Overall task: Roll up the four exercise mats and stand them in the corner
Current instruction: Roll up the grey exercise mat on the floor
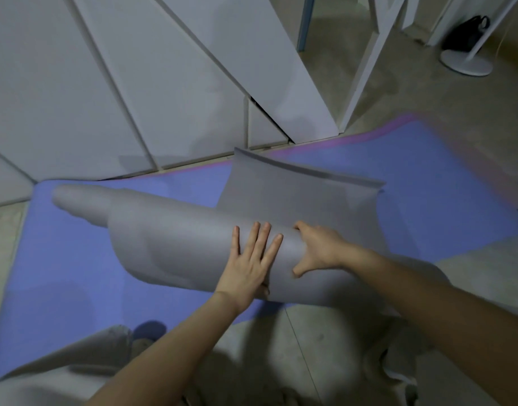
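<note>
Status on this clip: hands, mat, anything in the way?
Left hand flat on grey mat; right hand gripping it. Roll uneven, tail end loose. Blue mat flat underneath. White cabinet close beyond.

White wall panels [76, 83], concrete floor [427, 92].

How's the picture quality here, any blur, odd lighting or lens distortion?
Head view: dim light with a bluish cast; grey mat roll blurs toward its far left end; blue mat smears at its far right edge; wide-angle lens slants the wall panels; left hand and right hand look fairly sharp.
</note>
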`<state>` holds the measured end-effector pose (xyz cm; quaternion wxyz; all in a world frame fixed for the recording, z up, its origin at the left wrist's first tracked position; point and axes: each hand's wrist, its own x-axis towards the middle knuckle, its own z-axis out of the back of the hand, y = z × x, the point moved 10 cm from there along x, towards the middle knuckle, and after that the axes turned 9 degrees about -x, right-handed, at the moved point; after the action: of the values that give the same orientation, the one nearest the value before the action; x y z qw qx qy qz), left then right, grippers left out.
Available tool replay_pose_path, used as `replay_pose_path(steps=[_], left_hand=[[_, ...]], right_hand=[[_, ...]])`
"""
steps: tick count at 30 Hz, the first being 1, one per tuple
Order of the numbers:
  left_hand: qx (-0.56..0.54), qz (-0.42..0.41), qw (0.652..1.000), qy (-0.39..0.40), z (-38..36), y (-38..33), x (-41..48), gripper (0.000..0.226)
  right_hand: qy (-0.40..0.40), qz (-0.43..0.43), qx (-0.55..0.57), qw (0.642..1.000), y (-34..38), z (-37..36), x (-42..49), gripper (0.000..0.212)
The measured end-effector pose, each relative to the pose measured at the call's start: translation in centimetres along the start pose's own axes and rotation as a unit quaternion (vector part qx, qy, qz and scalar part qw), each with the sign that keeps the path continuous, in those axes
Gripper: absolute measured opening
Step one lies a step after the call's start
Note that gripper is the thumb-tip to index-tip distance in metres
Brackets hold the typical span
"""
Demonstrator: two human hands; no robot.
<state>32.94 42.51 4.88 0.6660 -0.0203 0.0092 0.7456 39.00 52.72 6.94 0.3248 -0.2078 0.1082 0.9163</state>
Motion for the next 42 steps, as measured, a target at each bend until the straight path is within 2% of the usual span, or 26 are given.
replay_pose_path(steps=[5,8,11,13,16,19,23,26,29,32,35,39,42], left_hand=[[0.051,-0.051,0.997,-0.012,1.6,-0.4,0.1,0.120],[0.053,-0.103,0.993,-0.022,2.6,-1.3,0.5,0.120],[0.038,-0.121,0.992,-0.010,3.3,-1.1,1.2,0.112],[0.021,-0.130,0.991,0.026,3.7,-0.8,2.0,0.105],[-0.019,-0.111,0.990,0.084,3.7,0.5,3.6,0.097],[-0.042,-0.119,0.986,0.107,4.3,0.6,4.4,0.099],[0.016,-0.125,0.987,0.099,4.5,0.5,4.4,0.104],[0.042,-0.124,0.991,0.019,5.3,0.4,3.5,0.109],[0.050,-0.089,0.994,-0.043,5.0,1.1,1.8,0.117],[0.081,-0.100,0.991,-0.039,3.9,1.3,0.4,0.137],[0.096,-0.126,0.987,-0.029,3.5,1.6,-0.4,0.153],[0.094,-0.156,0.983,-0.038,4.8,2.0,-0.6,0.143],[0.113,-0.189,0.974,-0.042,6.1,1.7,-0.4,0.126]], right_hand=[[0.095,0.021,0.100,0.990,0.2,-1.2,-0.2,0.077],[0.146,0.042,0.131,0.980,0.5,-1.7,-0.7,0.071],[0.153,0.038,0.149,0.976,0.5,-1.8,-1.0,0.074],[0.129,0.028,0.123,0.984,0.7,-1.7,-1.6,0.090],[0.020,0.037,-0.068,0.997,1.9,-1.2,-2.6,0.119],[-0.045,0.000,-0.095,0.994,2.2,-1.1,-2.9,0.125],[-0.049,-0.018,-0.061,0.997,1.7,-1.1,-2.4,0.115],[-0.059,-0.039,-0.011,0.997,0.4,-0.4,-2.1,0.105],[-0.050,-0.061,0.059,0.995,-1.1,-0.1,-2.1,0.101],[-0.035,-0.064,0.138,0.988,-1.7,-0.4,-2.3,0.104],[0.017,-0.052,0.190,0.980,-1.6,-1.4,-2.3,0.101],[0.090,-0.008,0.303,0.949,-0.1,-2.2,-2.3,0.073],[0.136,0.009,0.318,0.938,1.2,-2.4,-2.2,0.057]])
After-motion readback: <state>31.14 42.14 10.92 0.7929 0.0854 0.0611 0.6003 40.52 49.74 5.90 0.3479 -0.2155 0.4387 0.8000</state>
